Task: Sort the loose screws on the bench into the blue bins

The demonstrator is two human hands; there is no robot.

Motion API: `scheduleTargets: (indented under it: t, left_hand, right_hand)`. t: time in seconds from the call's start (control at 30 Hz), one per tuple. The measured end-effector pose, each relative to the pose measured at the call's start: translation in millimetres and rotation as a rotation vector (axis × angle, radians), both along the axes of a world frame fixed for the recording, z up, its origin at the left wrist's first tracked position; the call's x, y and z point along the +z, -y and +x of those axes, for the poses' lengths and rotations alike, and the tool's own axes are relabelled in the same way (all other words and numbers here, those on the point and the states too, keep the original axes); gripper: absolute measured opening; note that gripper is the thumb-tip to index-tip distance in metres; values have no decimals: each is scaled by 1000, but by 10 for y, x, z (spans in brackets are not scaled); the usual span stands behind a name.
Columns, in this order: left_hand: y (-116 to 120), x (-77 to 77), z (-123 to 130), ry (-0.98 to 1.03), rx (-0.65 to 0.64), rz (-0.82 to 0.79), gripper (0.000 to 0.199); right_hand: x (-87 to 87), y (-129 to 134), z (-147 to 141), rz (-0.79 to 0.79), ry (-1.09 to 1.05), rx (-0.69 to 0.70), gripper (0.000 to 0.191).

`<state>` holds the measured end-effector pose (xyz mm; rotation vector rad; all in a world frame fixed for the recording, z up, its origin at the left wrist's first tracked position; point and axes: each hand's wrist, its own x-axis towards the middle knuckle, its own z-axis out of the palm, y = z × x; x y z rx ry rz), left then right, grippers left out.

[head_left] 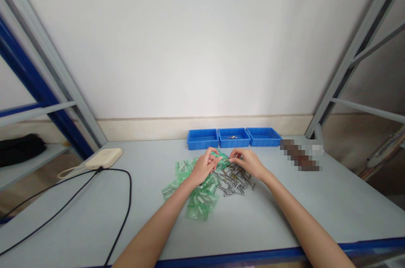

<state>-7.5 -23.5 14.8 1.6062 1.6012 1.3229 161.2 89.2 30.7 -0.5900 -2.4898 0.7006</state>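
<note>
Small green-tinted plastic bags [199, 196] of screws lie in a loose heap on the grey table top [268, 213]. Beside them, to the right, is a scattered pile of loose metal screws [234, 183]. My left hand [204, 166] rests over the upper part of the bags, its fingertips pinched together. My right hand [247, 162] hovers above the screw pile with its fingers curled inward. The fingertips of both hands nearly meet, and whatever they may hold is too small to make out.
Several blue plastic trays stand in a row at the back, and the middle one [234, 134] holds a few screws. A white plastic device [104, 157] with a black cable [122, 200] lies at the left. A pixelated patch [300, 155] hides something at the right. Shelf uprights flank the table.
</note>
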Motion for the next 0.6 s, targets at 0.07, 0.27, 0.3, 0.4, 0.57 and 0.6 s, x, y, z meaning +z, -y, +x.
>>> scheduleTargets:
  t: [0.07,0.27,0.3,0.4,0.57,0.6]
  left_hand:
    - [12,13,26,-22,-37,-19,29]
    - [10,28,51,-49,-50,-14,34]
    - [8,29,50,-35,-56,-15,34]
    - [7,34,48,-4,-85,-20,33]
    - [5,37,57,39,-74,-5,32]
    - [2,36,59,45,-69,0,32]
  right_hand:
    - [13,42,-19,-19,-23,-24,15]
    - [15,121,-52,18,-32,-42,18]
    - [17,123,-51,22,-34,-38,18]
    - [14,117,-43,61,-25,-42,21]
    - [-16,111,-46,129,10,-75,27]
    - [-21,113,-50,114,3,-63,27]
